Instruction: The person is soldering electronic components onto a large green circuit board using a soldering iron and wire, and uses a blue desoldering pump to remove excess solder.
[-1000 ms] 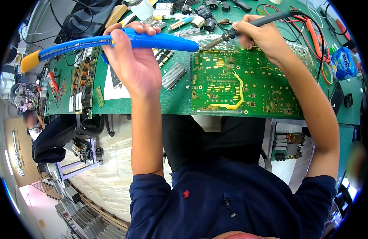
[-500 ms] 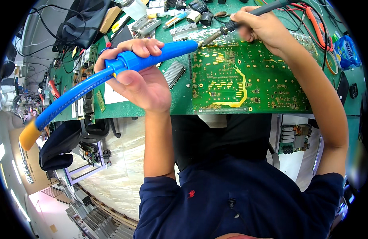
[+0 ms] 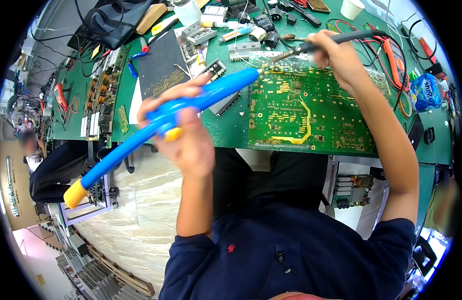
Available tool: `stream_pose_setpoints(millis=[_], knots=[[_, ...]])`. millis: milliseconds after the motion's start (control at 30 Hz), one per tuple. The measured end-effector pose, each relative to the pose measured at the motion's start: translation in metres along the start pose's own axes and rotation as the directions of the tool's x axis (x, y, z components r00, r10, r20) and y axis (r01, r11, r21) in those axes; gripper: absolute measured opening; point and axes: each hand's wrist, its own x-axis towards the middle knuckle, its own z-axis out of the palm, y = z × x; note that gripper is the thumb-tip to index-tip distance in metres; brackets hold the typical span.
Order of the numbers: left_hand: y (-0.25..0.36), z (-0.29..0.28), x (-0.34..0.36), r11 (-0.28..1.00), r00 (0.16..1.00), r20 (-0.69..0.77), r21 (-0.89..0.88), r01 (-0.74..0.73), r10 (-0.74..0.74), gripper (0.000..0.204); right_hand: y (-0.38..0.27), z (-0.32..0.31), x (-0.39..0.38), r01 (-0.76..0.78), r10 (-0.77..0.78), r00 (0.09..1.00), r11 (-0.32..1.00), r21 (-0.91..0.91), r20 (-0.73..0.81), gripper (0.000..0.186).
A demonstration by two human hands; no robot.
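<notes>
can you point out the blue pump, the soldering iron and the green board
blue pump (image 3: 230, 86): head view, on its barrel, toward the nozzle
soldering iron (image 3: 353, 36): head view, on its dark handle
green board (image 3: 325, 107): head view, near the middle of its face

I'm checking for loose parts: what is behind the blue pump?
Behind the blue pump, held in the left hand, part of a ribbed silver heatsink shows on the green bench. The heatsink's upper part, and anything else the pump covers, cannot be seen.
</notes>
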Motion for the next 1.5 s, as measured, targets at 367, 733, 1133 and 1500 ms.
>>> stream_pose_setpoints(millis=[367, 733, 1133, 1500], knots=[[0.083, -0.105, 0.047, 0.899, 0.902, -0.205, 0.31, -0.309, 0.38, 0.036, -0.038, -0.016, -0.01, 0.176, -0.123, 0.98, 0.908, 0.381, -0.159, 0.019], [0.025, -0.137, 0.056, 0.393, 0.946, -0.06, 0.9, 0.19, -0.319, 0.047, -0.017, -0.017, -0.012, 0.195, -0.197, 0.98, 0.98, -0.03, -0.039, 0.047], [-0.018, -0.101, 0.065, 0.314, 0.754, 0.337, 0.932, -0.182, -0.564, 0.052, -0.019, -0.033, -0.022, 0.204, -0.183, 0.977, 0.947, -0.247, 0.107, 0.08], [-0.014, 0.006, 0.067, 0.549, 0.409, 0.688, 0.725, -0.415, -0.599, 0.062, -0.022, 0.009, -0.025, 0.296, -0.329, 0.913, 0.941, 0.163, 0.243, 0.104]])
